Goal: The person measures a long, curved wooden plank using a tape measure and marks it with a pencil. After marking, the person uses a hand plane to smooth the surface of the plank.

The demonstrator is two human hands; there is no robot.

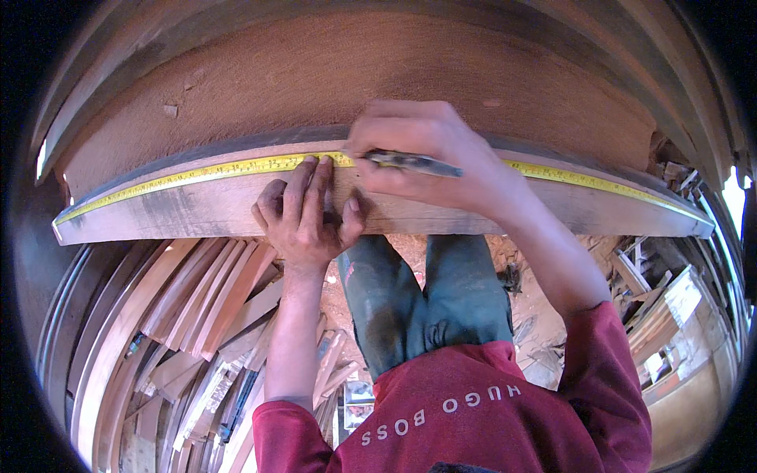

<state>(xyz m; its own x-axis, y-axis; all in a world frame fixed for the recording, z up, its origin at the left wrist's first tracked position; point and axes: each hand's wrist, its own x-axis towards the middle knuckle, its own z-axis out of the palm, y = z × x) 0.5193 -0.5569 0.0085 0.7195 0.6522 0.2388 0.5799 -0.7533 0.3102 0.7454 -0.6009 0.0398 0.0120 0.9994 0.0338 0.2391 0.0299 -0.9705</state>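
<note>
A long wooden board [213,206] lies crosswise in front of me, with a yellow tape measure [229,168] stretched along its far edge. My left hand [306,211] rests on the board, its fingers spread and two fingertips pressing on the tape. Just right of it, my right hand [441,154] is closed round a slim, dark, pen-shaped thing [414,163]. Its working tip is hidden by the fingers, which are slightly blurred over the tape. The tape's middle stretch lies behind this hand.
Beyond the board spreads a brown, dusty surface [315,79] with a few chips. Stacked wooden strips [197,299] and offcuts lie at the lower left. More wood scraps [654,315] are on the right, and debris covers the floor [536,315] by my legs.
</note>
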